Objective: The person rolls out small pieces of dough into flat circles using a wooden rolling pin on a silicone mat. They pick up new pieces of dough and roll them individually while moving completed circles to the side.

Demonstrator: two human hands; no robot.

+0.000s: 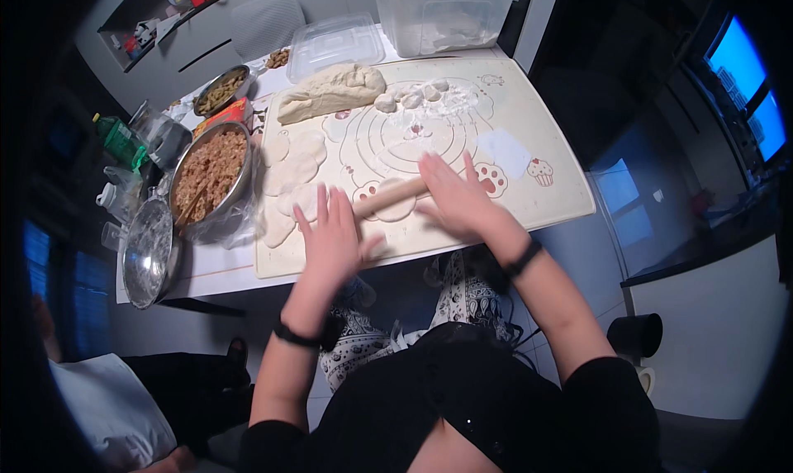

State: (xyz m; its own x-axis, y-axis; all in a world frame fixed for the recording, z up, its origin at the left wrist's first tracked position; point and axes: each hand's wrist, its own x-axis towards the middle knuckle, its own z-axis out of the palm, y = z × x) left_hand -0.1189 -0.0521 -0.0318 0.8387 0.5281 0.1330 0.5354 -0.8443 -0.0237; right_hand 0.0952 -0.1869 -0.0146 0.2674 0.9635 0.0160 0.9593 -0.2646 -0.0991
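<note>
Under both my hands lies a wooden rolling pin (391, 198), across a round of flattened dough (397, 209) on a printed pastry mat (545, 206). My left hand (332, 237) rests on the pin's left end with fingers spread. The palm of my right hand (457, 199) is on its right end, fingers extended. Neither hand is closed around the pin. Several flat dough wrappers (296, 169) overlap at the mat's left. Behind them sits a large lump of dough (334, 90), with several small dough pieces (411, 99) in loose flour to its right.
Left of the mat stand a metal bowl of minced filling (210, 169), a floury metal bowl (147, 253), a green bottle (118, 139) and a smaller bowl of food (222, 92). A plastic bin (443, 17) and lid (337, 44) are behind. Another person (118, 411) is at lower left.
</note>
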